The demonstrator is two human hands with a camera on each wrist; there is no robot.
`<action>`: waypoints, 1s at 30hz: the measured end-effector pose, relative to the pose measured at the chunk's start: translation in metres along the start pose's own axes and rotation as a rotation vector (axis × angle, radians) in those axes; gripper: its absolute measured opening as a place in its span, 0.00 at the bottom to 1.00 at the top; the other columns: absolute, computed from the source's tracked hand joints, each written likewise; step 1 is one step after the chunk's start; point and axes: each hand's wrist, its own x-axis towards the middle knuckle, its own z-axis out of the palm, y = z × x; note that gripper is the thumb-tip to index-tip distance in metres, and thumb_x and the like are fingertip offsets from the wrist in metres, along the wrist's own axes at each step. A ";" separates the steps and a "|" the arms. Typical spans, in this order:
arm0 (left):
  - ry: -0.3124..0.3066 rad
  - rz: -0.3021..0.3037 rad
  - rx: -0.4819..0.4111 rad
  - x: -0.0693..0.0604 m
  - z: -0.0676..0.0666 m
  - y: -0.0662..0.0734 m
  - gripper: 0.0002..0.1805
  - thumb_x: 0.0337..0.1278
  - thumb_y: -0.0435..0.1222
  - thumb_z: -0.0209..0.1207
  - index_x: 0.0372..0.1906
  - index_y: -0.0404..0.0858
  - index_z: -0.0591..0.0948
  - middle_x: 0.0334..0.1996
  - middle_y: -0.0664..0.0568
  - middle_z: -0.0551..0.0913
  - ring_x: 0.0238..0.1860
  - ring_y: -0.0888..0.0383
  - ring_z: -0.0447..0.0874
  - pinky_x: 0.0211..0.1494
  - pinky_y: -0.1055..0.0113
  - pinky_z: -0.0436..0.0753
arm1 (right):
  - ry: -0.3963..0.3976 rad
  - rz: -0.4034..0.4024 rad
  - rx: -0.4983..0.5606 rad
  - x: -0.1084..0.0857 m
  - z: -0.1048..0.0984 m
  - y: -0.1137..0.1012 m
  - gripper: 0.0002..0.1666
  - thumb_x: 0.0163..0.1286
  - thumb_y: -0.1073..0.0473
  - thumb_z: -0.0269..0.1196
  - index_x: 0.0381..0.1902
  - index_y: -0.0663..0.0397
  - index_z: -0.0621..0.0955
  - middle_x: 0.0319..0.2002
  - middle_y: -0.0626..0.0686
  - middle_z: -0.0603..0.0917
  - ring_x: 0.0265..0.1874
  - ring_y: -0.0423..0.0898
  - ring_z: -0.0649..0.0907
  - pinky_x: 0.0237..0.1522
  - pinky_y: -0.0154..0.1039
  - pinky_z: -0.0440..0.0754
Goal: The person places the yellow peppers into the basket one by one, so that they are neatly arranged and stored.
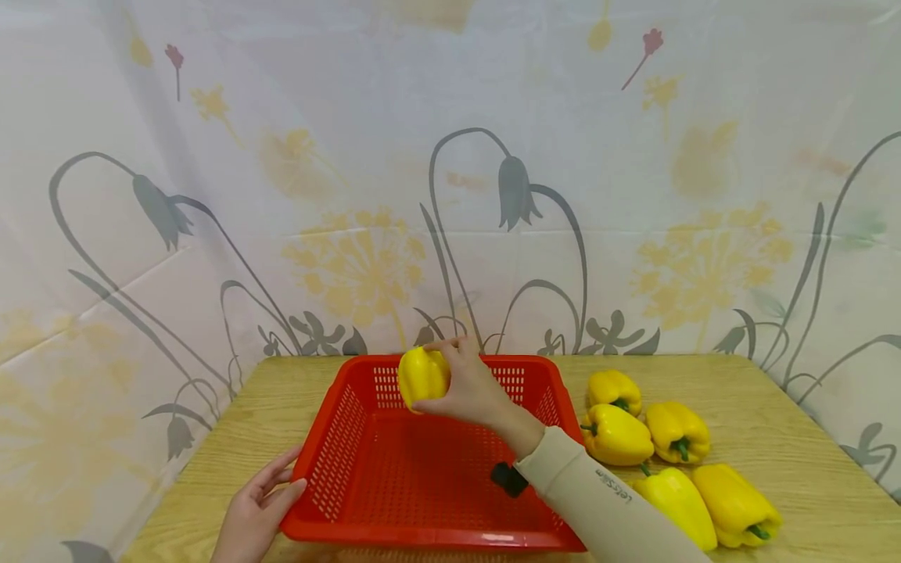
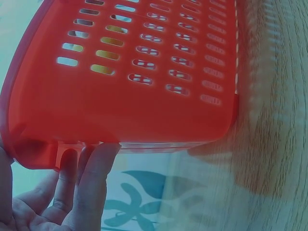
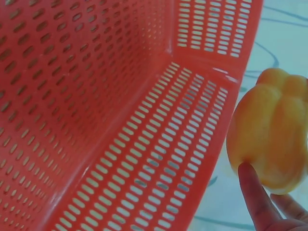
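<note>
Fingers and thumb of the right hand [image 1: 468, 383] pinch one held pepper [image 1: 421, 379], yellow and blocky, over the far part of a red basket [image 1: 450, 537] in the head view. The left hand [image 1: 256, 508] grips the basket's near left rim, thumb on top. The basket stands on a wood-grain table [image 1: 281, 391]. Beside its right wall lie five loose peppers [image 1: 619, 435], all yellow, green stems showing on them. A pale sleeve [image 1: 598, 493] with dark lettering covers the right forearm, and a small black object [image 1: 509, 479] sits at its cuff. Behind hangs a flowered cloth [image 1: 352, 117].

From the left wrist, the left fingers curl under the basket's rim at the corner, tips touching the red plastic; the thumb is partly cut off by the frame edge. Yellow patches show through several slots, probably a pepper, though the view is too narrow to be sure.

From the right wrist, the held pepper fills the right edge, beyond the slotted wall and rim, with a fingertip pressed to its skin.
</note>
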 end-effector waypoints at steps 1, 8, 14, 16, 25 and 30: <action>0.000 0.000 0.001 0.000 0.000 0.000 0.33 0.58 0.38 0.61 0.66 0.33 0.65 0.43 0.44 0.77 0.39 0.60 0.83 0.38 0.62 0.83 | -0.006 0.001 -0.004 0.001 0.002 -0.001 0.43 0.46 0.47 0.75 0.59 0.48 0.70 0.54 0.58 0.64 0.41 0.51 0.75 0.36 0.39 0.80; -0.002 0.005 -0.003 -0.001 0.000 0.000 0.33 0.58 0.38 0.61 0.66 0.33 0.65 0.43 0.44 0.77 0.38 0.60 0.83 0.38 0.62 0.83 | -0.050 0.010 -0.022 0.008 0.015 -0.009 0.43 0.45 0.47 0.75 0.59 0.48 0.70 0.52 0.56 0.65 0.40 0.49 0.75 0.35 0.36 0.79; -0.005 0.002 -0.002 0.000 0.000 0.000 0.33 0.58 0.38 0.61 0.66 0.32 0.65 0.43 0.44 0.77 0.38 0.60 0.83 0.38 0.62 0.83 | -0.102 0.025 -0.049 0.015 0.032 -0.012 0.42 0.45 0.47 0.75 0.57 0.48 0.71 0.52 0.55 0.66 0.40 0.48 0.74 0.35 0.34 0.78; -0.005 -0.003 0.002 0.000 0.000 0.000 0.33 0.58 0.38 0.61 0.66 0.32 0.65 0.43 0.44 0.77 0.38 0.60 0.83 0.38 0.62 0.83 | -0.125 0.034 -0.060 0.018 0.037 -0.012 0.41 0.45 0.47 0.75 0.56 0.48 0.71 0.53 0.56 0.66 0.40 0.47 0.74 0.35 0.34 0.78; -0.008 -0.011 -0.013 0.001 -0.001 -0.001 0.33 0.58 0.37 0.61 0.67 0.32 0.65 0.42 0.45 0.77 0.38 0.61 0.83 0.38 0.62 0.83 | -0.234 0.086 -0.098 0.019 0.060 -0.013 0.41 0.44 0.47 0.75 0.56 0.48 0.72 0.43 0.52 0.67 0.35 0.44 0.73 0.31 0.31 0.76; -0.010 -0.021 -0.014 0.001 -0.002 0.000 0.33 0.58 0.37 0.61 0.67 0.32 0.65 0.42 0.45 0.76 0.38 0.60 0.83 0.38 0.62 0.83 | -0.245 0.072 -0.182 0.020 0.072 -0.004 0.40 0.44 0.47 0.75 0.55 0.51 0.73 0.42 0.52 0.68 0.33 0.44 0.72 0.31 0.31 0.76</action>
